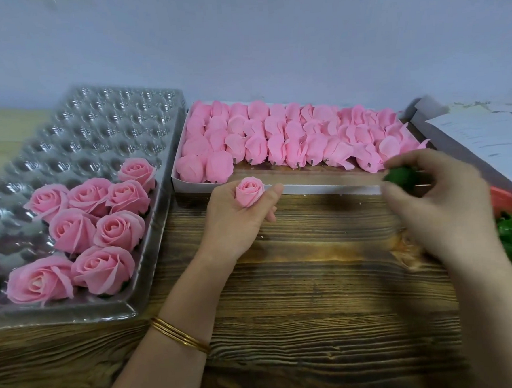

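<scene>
Beside the clear tray [110, 127], my left hand [235, 216] curls round the base of a pink rose head [250, 191], held upright above the wooden table [314, 280]. Its petals look light and crushable, I judge, so I'd grip low. My right hand [438, 206] pinches a blurry green calyx [400, 177].

soft even light, glare on plastic tray [151, 260], blurred right hand [438, 200]

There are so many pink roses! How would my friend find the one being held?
Start at the dark wooden table, between the clear plastic tray and the white box of pink buds. Just in front of the box's near edge, the left hand pinches one small pink rose upright. It is the only rose held up, not resting in a tray or box.
</scene>
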Action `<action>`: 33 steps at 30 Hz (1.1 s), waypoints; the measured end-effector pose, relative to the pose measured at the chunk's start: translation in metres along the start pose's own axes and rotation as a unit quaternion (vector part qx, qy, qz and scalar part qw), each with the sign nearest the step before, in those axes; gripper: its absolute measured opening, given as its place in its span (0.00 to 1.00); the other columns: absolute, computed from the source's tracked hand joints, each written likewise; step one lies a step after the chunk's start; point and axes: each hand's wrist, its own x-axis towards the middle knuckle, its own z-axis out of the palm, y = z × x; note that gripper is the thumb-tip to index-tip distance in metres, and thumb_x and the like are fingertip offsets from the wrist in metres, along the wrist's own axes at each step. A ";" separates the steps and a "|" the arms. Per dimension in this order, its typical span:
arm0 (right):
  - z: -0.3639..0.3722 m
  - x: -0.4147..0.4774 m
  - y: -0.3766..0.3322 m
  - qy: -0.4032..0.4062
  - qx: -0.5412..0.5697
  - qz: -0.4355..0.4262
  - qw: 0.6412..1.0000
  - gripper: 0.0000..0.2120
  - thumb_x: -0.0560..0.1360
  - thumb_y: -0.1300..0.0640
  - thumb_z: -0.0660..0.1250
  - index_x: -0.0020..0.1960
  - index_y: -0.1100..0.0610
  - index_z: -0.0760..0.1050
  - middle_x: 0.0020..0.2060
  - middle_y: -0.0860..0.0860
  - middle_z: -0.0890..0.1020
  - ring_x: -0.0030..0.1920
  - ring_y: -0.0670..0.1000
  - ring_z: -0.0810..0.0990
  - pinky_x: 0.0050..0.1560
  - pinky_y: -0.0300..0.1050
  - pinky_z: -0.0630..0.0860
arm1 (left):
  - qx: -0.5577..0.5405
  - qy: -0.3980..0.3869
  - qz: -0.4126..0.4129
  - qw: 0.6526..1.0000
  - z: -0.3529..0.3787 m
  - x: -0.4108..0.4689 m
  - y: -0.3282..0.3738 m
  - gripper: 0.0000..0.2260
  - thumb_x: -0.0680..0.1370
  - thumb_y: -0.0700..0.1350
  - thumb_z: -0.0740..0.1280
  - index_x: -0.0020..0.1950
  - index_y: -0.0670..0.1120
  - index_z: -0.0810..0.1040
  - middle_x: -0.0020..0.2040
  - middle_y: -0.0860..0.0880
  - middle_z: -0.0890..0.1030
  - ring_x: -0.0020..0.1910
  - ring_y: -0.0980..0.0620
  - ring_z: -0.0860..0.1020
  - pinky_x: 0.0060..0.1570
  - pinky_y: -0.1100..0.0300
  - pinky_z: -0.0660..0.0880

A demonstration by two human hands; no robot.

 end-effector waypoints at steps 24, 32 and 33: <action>0.096 -0.023 -0.036 -0.196 0.577 0.295 0.736 0.10 0.79 0.66 0.60 0.48 0.59 0.80 0.39 0.53 0.85 0.43 0.50 0.84 0.42 0.43 0.82 | -0.170 0.054 -0.035 0.983 -0.003 0.005 0.001 0.15 0.76 0.47 0.72 0.29 0.50 0.80 0.31 0.51 0.82 0.36 0.57 0.82 0.49 0.57 0.79; 0.103 -0.034 -0.034 -0.262 0.561 0.315 0.719 0.14 0.80 0.68 0.58 0.61 0.62 0.78 0.52 0.56 0.84 0.53 0.52 0.80 0.46 0.39 0.80 | -0.230 0.026 -0.066 0.971 -0.002 0.003 0.007 0.13 0.77 0.50 0.70 0.35 0.46 0.82 0.41 0.44 0.81 0.46 0.47 0.77 0.63 0.41 0.74; 0.103 -0.034 -0.035 -0.264 0.569 0.317 0.711 0.15 0.80 0.69 0.58 0.62 0.63 0.77 0.53 0.57 0.84 0.52 0.52 0.80 0.46 0.39 0.80 | -0.241 0.024 -0.072 0.968 -0.001 0.002 0.009 0.14 0.77 0.51 0.70 0.33 0.48 0.83 0.43 0.43 0.81 0.47 0.47 0.77 0.64 0.39 0.72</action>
